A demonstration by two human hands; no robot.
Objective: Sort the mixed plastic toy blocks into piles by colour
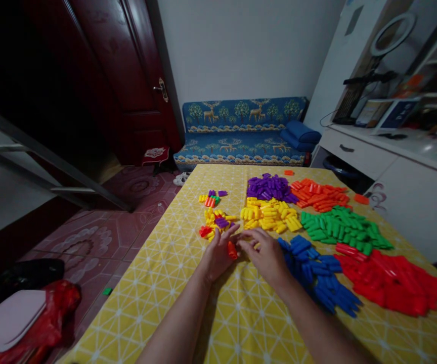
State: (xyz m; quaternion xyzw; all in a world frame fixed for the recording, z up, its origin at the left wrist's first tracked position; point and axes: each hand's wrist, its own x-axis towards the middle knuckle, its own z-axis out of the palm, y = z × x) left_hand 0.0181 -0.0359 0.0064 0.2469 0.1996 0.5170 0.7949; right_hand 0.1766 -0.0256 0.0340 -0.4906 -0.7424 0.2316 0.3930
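My left hand point(218, 255) is above the near middle of the table, with a small orange-red plastic building piece point(232, 249) held against its palm. Facing it, my right hand point(264, 253) has its fingers curled and the thumb and fingertips close together beside my left hand. What lies between those fingertips is too small to tell. Just beyond the hands lies a small mixed heap of yellow, red and purple pieces point(218, 222). Farther back sits a little cluster of joined-looking pieces point(210, 201) in several colours. Yellow pieces point(267, 215) are piled beyond my right hand.
Colour-sorted piles cover the table's right side: purple point(267, 187), orange point(319, 194), green point(345, 226), blue point(313, 270) and red point(396, 280). A yellow patterned cloth point(158, 288) covers the table. Behind stands a blue sofa point(237, 144); a white cabinet point(411, 197) is at right.
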